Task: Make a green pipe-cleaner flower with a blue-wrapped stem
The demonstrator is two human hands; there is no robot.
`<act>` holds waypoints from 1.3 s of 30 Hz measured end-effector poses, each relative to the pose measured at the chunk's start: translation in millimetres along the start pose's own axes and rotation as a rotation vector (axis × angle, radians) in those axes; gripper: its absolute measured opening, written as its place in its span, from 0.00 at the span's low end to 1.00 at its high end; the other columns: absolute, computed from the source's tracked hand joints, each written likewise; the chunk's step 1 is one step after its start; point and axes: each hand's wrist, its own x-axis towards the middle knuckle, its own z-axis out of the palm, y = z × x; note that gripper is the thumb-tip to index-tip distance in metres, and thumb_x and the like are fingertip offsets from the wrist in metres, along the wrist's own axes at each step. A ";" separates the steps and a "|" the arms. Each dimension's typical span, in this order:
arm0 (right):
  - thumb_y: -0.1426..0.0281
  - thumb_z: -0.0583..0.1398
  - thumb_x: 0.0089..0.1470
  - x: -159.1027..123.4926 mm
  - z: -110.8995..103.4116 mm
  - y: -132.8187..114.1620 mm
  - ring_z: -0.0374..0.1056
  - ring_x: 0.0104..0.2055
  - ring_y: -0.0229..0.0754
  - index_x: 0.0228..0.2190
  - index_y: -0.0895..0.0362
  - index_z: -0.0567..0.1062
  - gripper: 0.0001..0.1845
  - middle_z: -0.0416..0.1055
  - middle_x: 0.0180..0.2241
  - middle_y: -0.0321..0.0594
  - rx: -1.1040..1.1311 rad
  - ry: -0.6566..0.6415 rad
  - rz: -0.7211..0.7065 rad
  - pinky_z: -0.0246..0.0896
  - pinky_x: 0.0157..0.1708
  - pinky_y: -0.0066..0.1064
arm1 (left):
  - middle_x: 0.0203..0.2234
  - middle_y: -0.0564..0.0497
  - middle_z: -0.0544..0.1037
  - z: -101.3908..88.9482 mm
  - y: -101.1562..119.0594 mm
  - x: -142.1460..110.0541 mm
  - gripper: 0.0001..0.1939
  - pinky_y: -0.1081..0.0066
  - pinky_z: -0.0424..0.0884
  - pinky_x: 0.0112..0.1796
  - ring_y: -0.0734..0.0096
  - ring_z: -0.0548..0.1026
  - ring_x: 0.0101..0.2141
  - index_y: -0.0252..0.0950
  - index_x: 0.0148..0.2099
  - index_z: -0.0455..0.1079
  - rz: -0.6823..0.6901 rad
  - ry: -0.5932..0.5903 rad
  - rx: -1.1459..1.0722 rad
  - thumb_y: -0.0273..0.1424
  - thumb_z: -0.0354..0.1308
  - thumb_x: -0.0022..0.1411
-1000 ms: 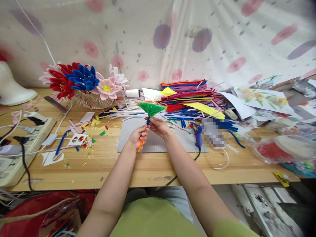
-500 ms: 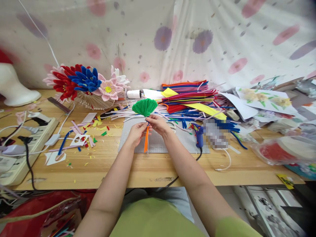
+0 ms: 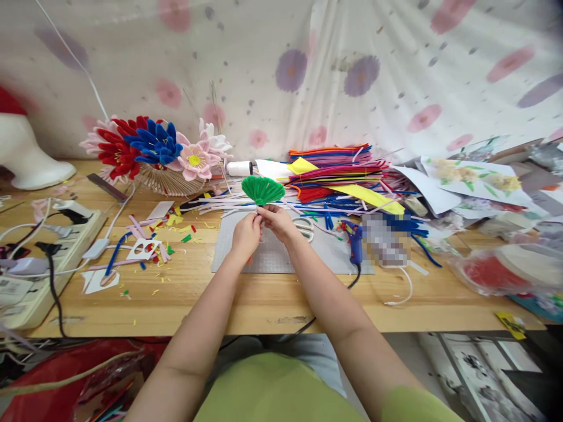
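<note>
A green fan-shaped leaf of fuzzy pipe cleaner [image 3: 263, 190] stands upright above my two hands, over the grey mat [image 3: 325, 249]. My left hand [image 3: 247, 234] is closed around its stem from the left. From the right, the fingers of my right hand [image 3: 276, 221] pinch the stem just under the leaf's base. Only a small bit of the orange stem strand shows below my left hand; the rest is hidden. White-handled scissors [image 3: 305, 228] lie on the mat beside my right wrist.
A blue glue gun [image 3: 354, 241] rests at the mat's right side, its cord running to the table edge. Bundled pipe cleaners [image 3: 336, 176] are piled behind. Fuzzy flowers [image 3: 158, 143], scraps and a power strip [image 3: 65, 269] occupy the left.
The leaf and both hands have shifted slightly right. My left hand has turned and closed more over the stem, so the hanging orange strands are now mostly hidden.
</note>
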 end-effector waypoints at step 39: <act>0.57 0.62 0.33 4.5 -13.9 11.9 0.50 0.20 0.30 0.17 0.58 0.65 0.17 0.58 0.16 0.29 -0.415 0.231 -0.093 0.45 0.21 0.26 | 0.16 0.56 0.69 5.6 -23.6 4.1 0.07 0.79 0.62 0.17 0.80 0.65 0.15 0.32 0.27 0.65 -0.221 -0.095 -0.368 0.30 0.58 0.50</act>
